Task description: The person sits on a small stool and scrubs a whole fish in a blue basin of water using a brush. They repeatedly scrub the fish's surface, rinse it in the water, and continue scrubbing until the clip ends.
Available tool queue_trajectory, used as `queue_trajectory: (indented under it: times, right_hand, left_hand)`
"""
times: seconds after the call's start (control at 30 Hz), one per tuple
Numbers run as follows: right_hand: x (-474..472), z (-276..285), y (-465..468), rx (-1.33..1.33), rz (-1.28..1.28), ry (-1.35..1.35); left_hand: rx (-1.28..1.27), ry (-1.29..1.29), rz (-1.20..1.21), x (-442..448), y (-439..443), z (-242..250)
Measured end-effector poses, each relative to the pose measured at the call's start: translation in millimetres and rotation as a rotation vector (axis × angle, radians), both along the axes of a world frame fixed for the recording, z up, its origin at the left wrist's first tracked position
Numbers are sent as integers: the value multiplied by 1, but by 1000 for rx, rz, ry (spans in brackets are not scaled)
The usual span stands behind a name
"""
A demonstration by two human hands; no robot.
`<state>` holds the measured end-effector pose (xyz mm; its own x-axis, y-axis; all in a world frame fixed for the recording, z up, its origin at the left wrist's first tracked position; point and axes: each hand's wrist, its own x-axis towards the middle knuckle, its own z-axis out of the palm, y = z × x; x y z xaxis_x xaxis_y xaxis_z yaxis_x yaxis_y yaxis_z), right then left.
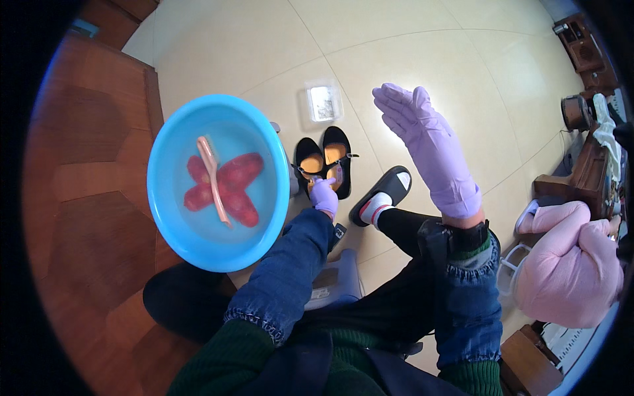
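My left hand, in a thin purple glove, reaches down to a pair of black strap shoes with tan insoles. Its fingers are closed around the heel of the left shoe. My right hand, gloved the same way, is raised over the floor. It holds nothing, and its fingers are stretched out. To the left is a light blue basin of water. Several red-skinned tubers lie in it, with a pale pink long-handled brush across them.
A clear plastic tub with whitish contents stands on the tiled floor beyond the shoes. Brown wood panelling runs along the left. Part of a blue plastic stool shows beneath me. At right sits another person in pink trousers, near wooden furniture.
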<state>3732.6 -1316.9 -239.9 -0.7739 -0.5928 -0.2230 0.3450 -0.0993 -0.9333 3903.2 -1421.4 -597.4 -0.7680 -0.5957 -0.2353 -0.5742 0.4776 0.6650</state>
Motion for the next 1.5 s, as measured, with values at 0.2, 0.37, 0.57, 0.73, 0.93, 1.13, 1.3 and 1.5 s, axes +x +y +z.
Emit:
queue_trajectory:
  times: [0.2, 0.37, 0.57, 0.73, 0.93, 1.13, 1.3, 1.5]
  right_hand:
    - [4, 1, -6, 25, 43, -8]
    - [8, 3, -15, 42, 96, 35]
    - [16, 3, -24, 38, 225, 103]
    - [26, -10, -33, 97, 298, -43]
    - [-4, -53, -65, 225, 310, -86]
    - [-46, -185, -91, 1066, 929, 1169]
    - [43, -356, -71, 973, 1158, 1268]
    - [94, -393, -83, 713, -192, -126]
  left_hand:
    - [-63, 61, 83, -3, 9, -1]
    - [273, 13, -104, 33, 20, 44]
    - [1024, -130, -247, 87, 26, 160]
    - [809, -137, -500, 127, -16, 251]
    - [881, -268, -472, 155, -33, 288]
    - [360, -141, -662, 148, -37, 274]
    - [450, -177, -600, 145, -44, 272]
    - [491, -299, -593, 140, -52, 265]
